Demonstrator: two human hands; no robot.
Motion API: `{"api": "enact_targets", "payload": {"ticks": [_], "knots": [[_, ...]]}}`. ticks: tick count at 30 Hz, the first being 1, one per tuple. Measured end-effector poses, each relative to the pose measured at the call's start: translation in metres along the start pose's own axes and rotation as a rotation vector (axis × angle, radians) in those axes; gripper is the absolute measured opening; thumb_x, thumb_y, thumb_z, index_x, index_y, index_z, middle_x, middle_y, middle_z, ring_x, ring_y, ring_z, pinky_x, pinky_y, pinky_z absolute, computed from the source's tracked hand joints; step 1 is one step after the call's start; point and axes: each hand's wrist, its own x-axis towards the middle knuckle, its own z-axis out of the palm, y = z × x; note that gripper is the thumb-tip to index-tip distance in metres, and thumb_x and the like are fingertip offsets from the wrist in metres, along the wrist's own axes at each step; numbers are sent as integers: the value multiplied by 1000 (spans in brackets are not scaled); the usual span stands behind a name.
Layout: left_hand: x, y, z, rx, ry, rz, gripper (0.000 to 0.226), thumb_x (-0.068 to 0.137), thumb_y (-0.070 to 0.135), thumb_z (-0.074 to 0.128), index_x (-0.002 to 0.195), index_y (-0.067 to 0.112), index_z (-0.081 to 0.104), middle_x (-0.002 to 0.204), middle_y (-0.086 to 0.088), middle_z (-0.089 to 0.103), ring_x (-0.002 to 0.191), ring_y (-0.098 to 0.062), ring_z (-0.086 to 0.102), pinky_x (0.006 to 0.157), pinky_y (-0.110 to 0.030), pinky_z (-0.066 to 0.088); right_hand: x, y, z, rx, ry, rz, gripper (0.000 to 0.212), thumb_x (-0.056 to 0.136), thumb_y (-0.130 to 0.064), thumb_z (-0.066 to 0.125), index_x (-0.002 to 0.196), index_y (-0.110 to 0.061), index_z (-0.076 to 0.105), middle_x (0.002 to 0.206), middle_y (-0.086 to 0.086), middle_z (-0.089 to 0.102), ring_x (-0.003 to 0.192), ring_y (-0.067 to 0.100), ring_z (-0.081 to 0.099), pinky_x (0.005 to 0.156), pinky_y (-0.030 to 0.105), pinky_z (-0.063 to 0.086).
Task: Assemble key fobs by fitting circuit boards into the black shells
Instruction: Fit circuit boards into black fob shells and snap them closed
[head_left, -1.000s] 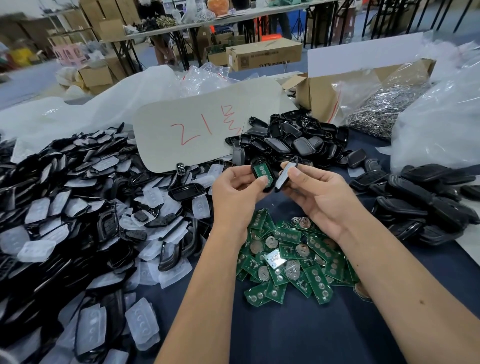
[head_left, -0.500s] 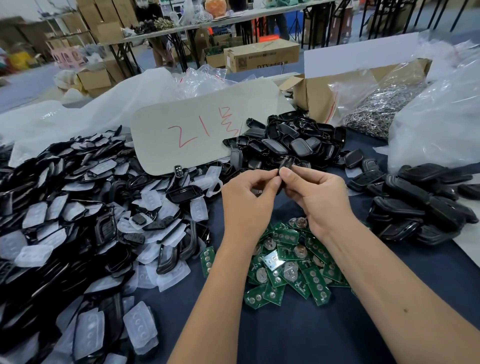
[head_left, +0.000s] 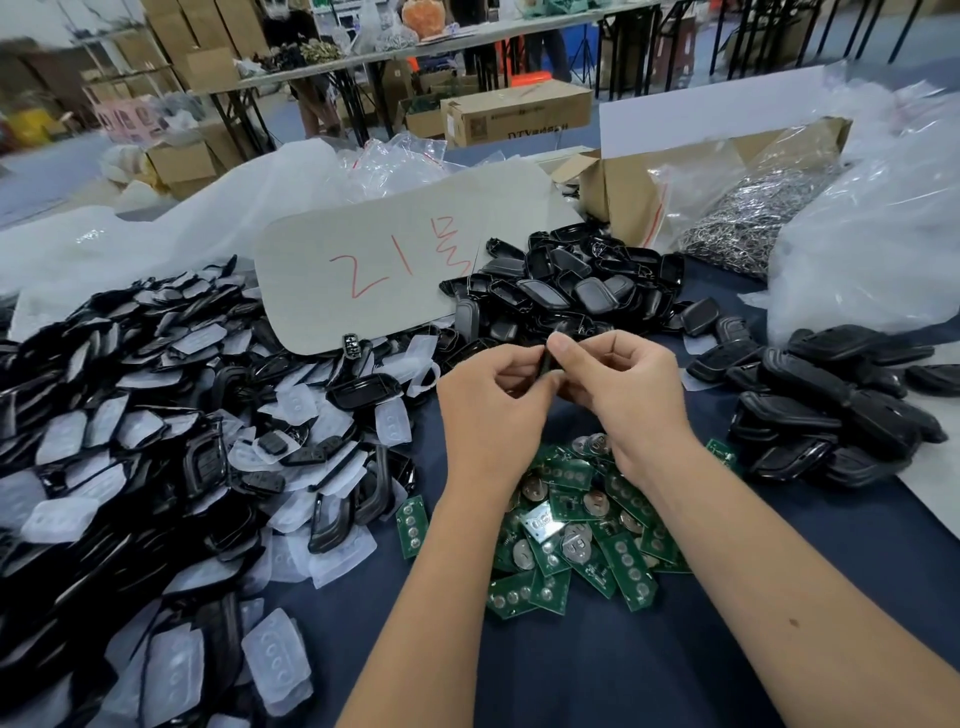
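Note:
My left hand and my right hand meet above the table, both pinching one black key fob shell held edge-on between the fingertips. The circuit board inside it is hidden by my fingers. Below my hands lies a pile of green circuit boards with round battery holders. One loose board lies to its left. A heap of black shell halves sits just beyond my hands.
A big spread of black shells and clear rubber button pads covers the left. More black shells lie at the right. A grey card with red writing, a cardboard box and plastic bags stand behind.
A second ago my left hand showed a shell with a green board and my right held a separate piece. The hands have since come together and closed the parts into one.

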Motion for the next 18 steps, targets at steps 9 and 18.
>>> {"api": "enact_targets", "payload": {"ticks": [9,18], "knots": [[9,-4,-19,-104,-133,-62,36,78,2,87,85,36,76,77,17,76,74,2,69,75,-18,57,6,-8,-21,-101,-333,-111,20,92,-14,77,110,-23,79,90,2,74,65,9,61,57,23,51],[12,-11,-34,-313,-201,-149,24,76,6,89,90,23,81,84,-1,79,81,-12,72,76,-27,59,5,-11,-24,14,-416,-107,18,80,-16,81,97,-20,83,83,12,76,68,17,62,66,23,54]]}}
